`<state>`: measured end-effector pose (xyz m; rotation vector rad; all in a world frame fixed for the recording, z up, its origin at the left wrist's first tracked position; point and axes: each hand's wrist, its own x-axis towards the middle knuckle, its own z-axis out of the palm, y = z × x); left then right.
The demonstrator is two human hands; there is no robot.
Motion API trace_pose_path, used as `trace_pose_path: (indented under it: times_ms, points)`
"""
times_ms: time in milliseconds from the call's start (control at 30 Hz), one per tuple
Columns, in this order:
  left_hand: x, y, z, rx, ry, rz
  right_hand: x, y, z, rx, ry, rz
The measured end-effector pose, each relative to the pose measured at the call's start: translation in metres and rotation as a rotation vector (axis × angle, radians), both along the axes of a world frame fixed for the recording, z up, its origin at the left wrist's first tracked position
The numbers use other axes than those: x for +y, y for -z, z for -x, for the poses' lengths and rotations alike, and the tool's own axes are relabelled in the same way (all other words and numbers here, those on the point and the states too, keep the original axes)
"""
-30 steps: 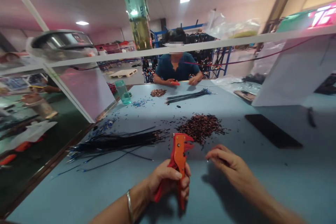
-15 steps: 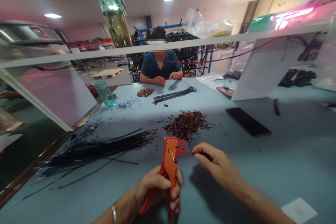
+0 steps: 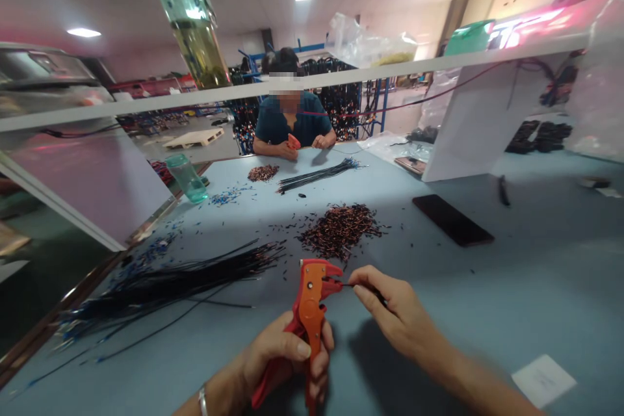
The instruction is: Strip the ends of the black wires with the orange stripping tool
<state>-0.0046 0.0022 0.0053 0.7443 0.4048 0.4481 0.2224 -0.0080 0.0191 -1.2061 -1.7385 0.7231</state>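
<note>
I read: left hand (image 3: 287,354) wrapped on wire stripper (image 3: 312,292), head up to meet wire | right hand (image 3: 394,315) pinches short black wire (image 3: 344,285) level into it | wire bundle (image 3: 185,273) at 10 o'clock

Blue bench (image 3: 536,286), dark phone (image 3: 452,220) lying flat at right, green tumbler (image 3: 186,177) near the left edge, white paper slip (image 3: 543,380), person (image 3: 287,123) seated across, far bundle of black wires (image 3: 316,175) just before them.
</note>
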Motion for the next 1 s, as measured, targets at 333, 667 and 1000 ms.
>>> trace_pose_path:
  times_ms: [333, 667, 1000]
  points:
    - [0.0, -0.001, 0.0, -0.006, -0.053, -0.024, -0.001, 0.003, 0.0, -0.118, 0.089, -0.172]
    - [0.001, -0.012, 0.006, 0.15, -0.29, -0.337, -0.001, -0.001, -0.003, 0.004, 0.076, 0.032]
    - [-0.004, -0.006, 0.003, 0.136, -0.248, -0.576, -0.006, -0.005, 0.007, 0.125, -0.081, 0.171]
